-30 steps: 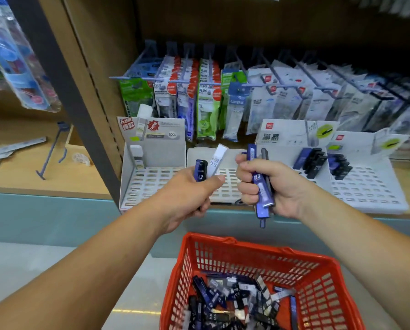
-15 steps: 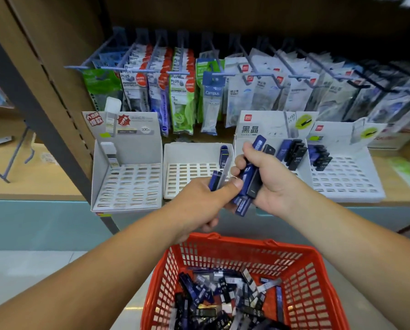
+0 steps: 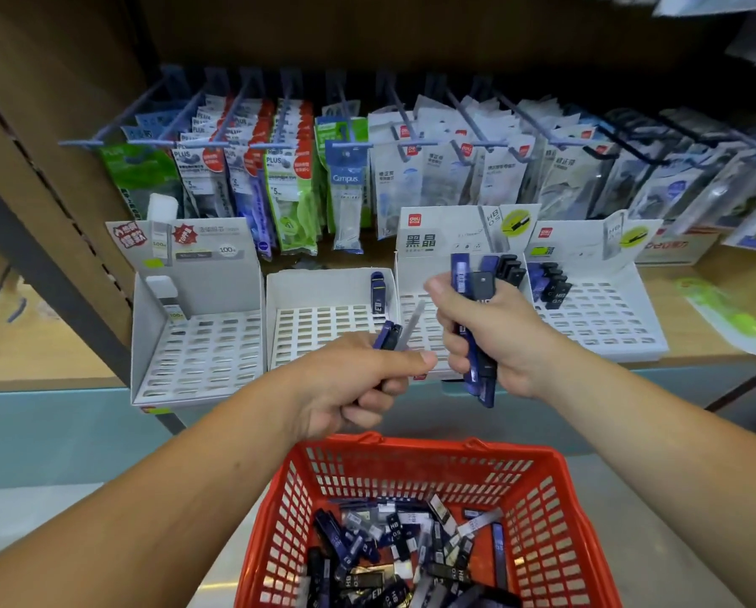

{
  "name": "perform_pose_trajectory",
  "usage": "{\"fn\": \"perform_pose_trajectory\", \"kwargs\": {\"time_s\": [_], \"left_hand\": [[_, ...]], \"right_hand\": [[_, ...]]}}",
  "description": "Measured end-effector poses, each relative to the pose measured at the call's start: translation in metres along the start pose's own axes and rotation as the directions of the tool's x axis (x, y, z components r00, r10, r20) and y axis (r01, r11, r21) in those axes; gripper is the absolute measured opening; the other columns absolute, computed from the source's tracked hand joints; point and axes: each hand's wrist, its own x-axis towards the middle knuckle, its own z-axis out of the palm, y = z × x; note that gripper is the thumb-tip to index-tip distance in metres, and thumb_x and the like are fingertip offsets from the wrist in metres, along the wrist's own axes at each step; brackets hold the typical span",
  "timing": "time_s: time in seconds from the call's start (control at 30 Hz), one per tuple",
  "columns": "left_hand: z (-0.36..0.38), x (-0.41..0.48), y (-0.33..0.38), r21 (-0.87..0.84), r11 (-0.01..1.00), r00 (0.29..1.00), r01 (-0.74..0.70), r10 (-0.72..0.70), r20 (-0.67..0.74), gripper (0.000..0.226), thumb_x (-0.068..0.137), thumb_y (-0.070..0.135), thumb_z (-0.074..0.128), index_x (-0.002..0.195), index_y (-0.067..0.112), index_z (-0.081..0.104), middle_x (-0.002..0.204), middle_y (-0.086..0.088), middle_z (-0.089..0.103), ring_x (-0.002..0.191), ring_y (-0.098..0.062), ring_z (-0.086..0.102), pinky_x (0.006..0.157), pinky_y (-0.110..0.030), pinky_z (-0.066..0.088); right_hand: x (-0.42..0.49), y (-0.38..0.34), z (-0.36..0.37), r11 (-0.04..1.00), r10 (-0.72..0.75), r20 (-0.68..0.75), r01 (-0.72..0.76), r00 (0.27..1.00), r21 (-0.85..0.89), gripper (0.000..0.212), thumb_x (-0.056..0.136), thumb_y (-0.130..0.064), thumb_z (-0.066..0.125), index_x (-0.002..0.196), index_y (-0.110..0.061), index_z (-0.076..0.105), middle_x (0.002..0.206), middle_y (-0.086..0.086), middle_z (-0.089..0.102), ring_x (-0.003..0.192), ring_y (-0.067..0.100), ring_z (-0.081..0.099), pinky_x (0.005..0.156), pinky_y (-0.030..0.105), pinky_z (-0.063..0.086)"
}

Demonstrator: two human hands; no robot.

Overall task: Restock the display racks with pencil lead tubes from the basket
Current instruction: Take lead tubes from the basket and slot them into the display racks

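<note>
My left hand [image 3: 358, 383] grips a dark blue lead tube [image 3: 388, 336] and a pale one beside it, held in front of the second white display rack [image 3: 323, 326]. One blue tube [image 3: 378, 290] stands in that rack's back right corner. My right hand [image 3: 494, 340] grips a bundle of blue and black lead tubes [image 3: 472, 283] upright before the third rack [image 3: 415, 274]. The red basket [image 3: 415, 458] below holds several loose tubes [image 3: 393, 546]. Two right-hand racks hold a few dark tubes [image 3: 551, 287] at the back.
The leftmost white rack [image 3: 196, 353] holds a white tube at its back. Hanging packets of stationery [image 3: 345, 186] fill the hooks above the racks. A dark shelf upright [image 3: 56, 283] runs down the left. A green packet [image 3: 727, 318] lies on the shelf at right.
The view has shifted right and closer to the racks. One blue tube now stands in the second rack. My left hand has dropped lower; my right hand's bundle stands more upright.
</note>
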Motion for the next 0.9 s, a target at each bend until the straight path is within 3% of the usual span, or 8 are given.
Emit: {"fn": "perform_pose_trajectory", "kwargs": {"time_s": [0.1,0.17,0.3,0.4,0.53,0.63,0.8,0.9], "left_hand": [[0.005,0.006,0.004,-0.026,0.999,0.997,0.035,-0.033,0.074,0.033,0.096,0.035,0.071,0.072,0.018,0.055,0.06,0.003,0.038,0.041,-0.005,0.023,0.041,-0.021,0.009],[0.009,0.011,0.007,-0.037,0.999,0.995,0.04,-0.037,0.095,0.027,0.097,0.039,0.068,0.088,0.014,0.064,0.06,0.003,0.038,0.04,-0.004,0.024,0.038,-0.019,0.012],[0.017,0.021,0.006,-0.017,0.999,0.988,0.036,-0.034,0.15,0.046,0.091,0.045,0.069,0.116,0.007,0.071,0.062,0.0,0.043,0.039,-0.005,0.023,0.04,-0.02,0.013],[0.026,0.028,0.005,0.013,0.999,0.998,-0.037,0.036,0.059,0.054,0.092,0.04,0.071,0.125,-0.001,0.064,0.064,-0.005,0.054,0.039,-0.008,0.025,0.041,-0.02,0.015],[0.038,0.029,0.007,0.054,0.986,0.971,-0.159,0.166,-0.172,0.027,0.095,0.031,0.073,0.103,0.007,0.064,0.083,-0.016,0.074,0.043,-0.013,0.025,0.045,-0.022,0.02],[0.049,0.028,0.011,0.141,0.971,0.921,-0.19,0.226,-0.317,0.018,0.098,0.023,0.071,0.101,0.006,0.067,0.088,-0.015,0.078,0.048,-0.016,0.027,0.049,-0.026,0.024],[0.077,0.037,0.026,0.245,0.952,0.905,-0.182,0.26,-0.336,0.011,0.099,0.019,0.066,0.091,0.012,0.068,0.081,-0.009,0.077,0.049,-0.016,0.031,0.05,-0.027,0.031],[0.076,0.05,0.02,0.323,0.926,0.839,-0.198,0.33,-0.433,0.017,0.097,0.022,0.066,0.085,0.013,0.072,0.078,-0.012,0.072,0.048,-0.014,0.041,0.057,-0.03,0.042]], "right_hand": [[-0.004,-0.002,-0.006,0.99,-0.037,0.086,0.048,0.996,-0.131,0.013,0.096,-0.024,0.072,0.104,-0.015,0.069,0.072,0.016,0.047,0.048,0.022,0.037,0.044,0.028,0.036],[-0.005,-0.001,-0.012,0.981,-0.072,0.024,0.075,0.997,-0.179,0.009,0.096,-0.019,0.072,0.104,-0.016,0.07,0.066,0.015,0.046,0.047,0.021,0.039,0.043,0.028,0.038],[-0.002,0.004,-0.035,0.981,-0.106,-0.056,0.095,0.993,-0.171,0.018,0.094,-0.016,0.074,0.11,-0.014,0.067,0.066,0.005,0.058,0.047,0.024,0.042,0.045,0.031,0.04],[-0.004,0.005,-0.049,0.989,-0.07,-0.014,0.067,0.997,-0.133,0.013,0.094,-0.015,0.074,0.104,-0.01,0.067,0.053,0.009,0.046,0.046,0.024,0.038,0.043,0.028,0.038],[-0.009,0.0,-0.07,0.988,-0.098,-0.124,0.081,0.987,-0.13,0.013,0.095,-0.012,0.073,0.105,-0.008,0.067,0.053,0.01,0.046,0.046,0.023,0.04,0.044,0.029,0.04],[-0.015,-0.003,-0.089,0.985,-0.135,-0.246,0.104,0.96,-0.136,0.007,0.094,-0.014,0.073,0.1,-0.011,0.069,0.053,0.011,0.048,0.044,0.023,0.041,0.044,0.028,0.041],[-0.026,-0.007,-0.089,0.972,-0.202,-0.252,0.162,0.947,-0.168,0.004,0.093,-0.014,0.073,0.092,-0.015,0.07,0.049,0.004,0.049,0.043,0.023,0.041,0.044,0.03,0.041],[-0.022,-0.012,-0.086,0.956,-0.246,-0.324,0.174,0.914,-0.236,0.01,0.093,-0.015,0.073,0.085,-0.02,0.069,0.051,0.002,0.052,0.042,0.022,0.041,0.039,0.024,0.039]]}}
